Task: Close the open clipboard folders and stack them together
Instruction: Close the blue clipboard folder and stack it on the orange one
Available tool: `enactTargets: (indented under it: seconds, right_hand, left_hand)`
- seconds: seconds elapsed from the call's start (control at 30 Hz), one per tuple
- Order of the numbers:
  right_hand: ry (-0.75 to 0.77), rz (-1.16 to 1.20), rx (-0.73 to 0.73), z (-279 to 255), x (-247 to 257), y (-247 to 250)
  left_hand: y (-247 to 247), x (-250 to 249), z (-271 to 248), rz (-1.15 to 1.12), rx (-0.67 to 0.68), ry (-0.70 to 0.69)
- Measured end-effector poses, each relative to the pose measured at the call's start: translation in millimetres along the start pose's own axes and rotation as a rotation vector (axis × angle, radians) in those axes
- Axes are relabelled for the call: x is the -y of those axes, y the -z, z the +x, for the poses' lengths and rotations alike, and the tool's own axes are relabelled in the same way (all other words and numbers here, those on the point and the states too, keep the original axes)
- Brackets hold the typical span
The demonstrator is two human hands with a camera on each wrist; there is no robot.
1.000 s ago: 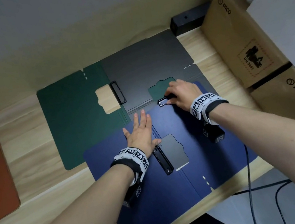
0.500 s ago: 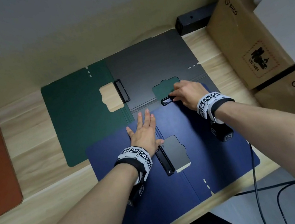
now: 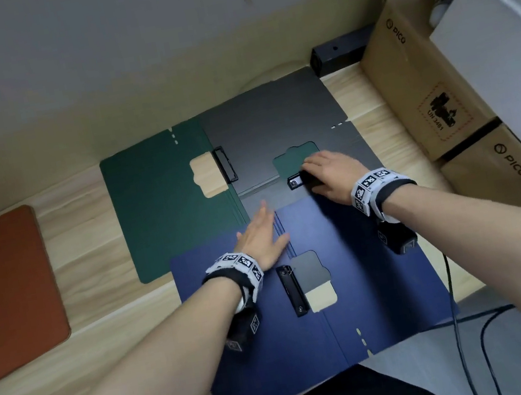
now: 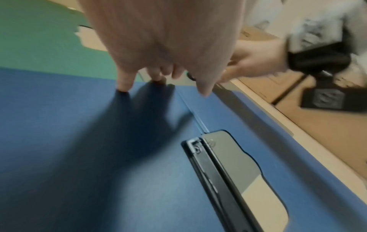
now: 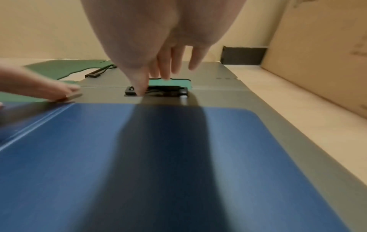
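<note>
We had three open clipboard folders overlapping on the surface: the blue folder (image 3: 364,283) right under both our hands, the grey folder (image 3: 274,125) just beyond the fingertips, and the green folder (image 3: 163,207) off to the left of our left hand (image 3: 259,239). The blue one lay nearest us, its fold running away from us btw. the two hands, w/ its black clip (image 3: 291,291) just right of the left wrist, long axis along that fold. Our left hand was flat, fingers straight and together, pressing on the blue folder's left half beside the fold, fingertips reaching its far edge. Our right hand (image 3: 331,172) sat farther out, fingers loosely curved down over the grey folder's clip (image 3: 296,180); in the wrist view the thumb (image 5: 140,87) touched the clip's left end, but we couldn't tell if it was gripped or only pressed. That clip ran crosswise in front of the right hand, so the grey folder's fold lay left-right, at right angles to the blue one's. The relation that mattered, we judged: the grey folder's near half was pinned under the blue one's far edge, so closing grey likely meant folding its far half toward us, and the right hand was the nearer one for that. Nothing closed yet, nothing stacked. An orange-brown pad (image 3: 1,295) lay well left of the left hand, cardboard boxes (image 3: 423,81) stood right of the right hand.
</note>
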State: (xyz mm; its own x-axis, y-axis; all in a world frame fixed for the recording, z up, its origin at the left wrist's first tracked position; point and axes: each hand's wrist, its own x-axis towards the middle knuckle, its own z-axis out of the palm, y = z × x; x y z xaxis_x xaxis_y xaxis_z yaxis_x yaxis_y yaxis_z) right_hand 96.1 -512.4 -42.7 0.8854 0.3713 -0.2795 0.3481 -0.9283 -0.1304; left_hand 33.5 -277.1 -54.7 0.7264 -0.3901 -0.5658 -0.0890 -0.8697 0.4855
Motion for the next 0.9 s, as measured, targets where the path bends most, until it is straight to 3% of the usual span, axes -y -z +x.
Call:
enactTargets:
  seconds: [0.1,0.2,0.27,0.37,0.5,0.67,0.8,0.9]
  right_hand:
    - [-0.142,0.129,-0.123,-45,-3,-14]
    - [-0.352,0.152,-0.161,-92,-14,-32]
    - [-0.468,0.127,-0.116,-118,-20,-44]
    - [-0.661,0.160,-0.011,-137,-15,-52]
    - [-0.848,0.306,-0.005,-133,-6,-62]
    - [-1.018,0.472,0.037,-123,-10,-62]
    - [-0.938,0.423,0.094,-120,8,-49]
    - [-0.826,0.390,0.095,-106,37,-28]
  left_hand:
    - [5,17,-21,-0.188,-0.314,0.002]
    - [5,44,-53,-0.240,-0.558,0.176]
    - [-1,69,-73,-0.218,-0.576,0.383]
    - [-11,99,-95,-0.248,-0.475,0.661]
    - [-20,111,-105,-0.423,-0.396,0.841]
    - [-17,146,-105,-0.716,-0.366,0.871]
    - [-13,168,-117,-0.893,-0.484,0.785]
    - [7,165,-128,-1.018,-0.662,0.739]
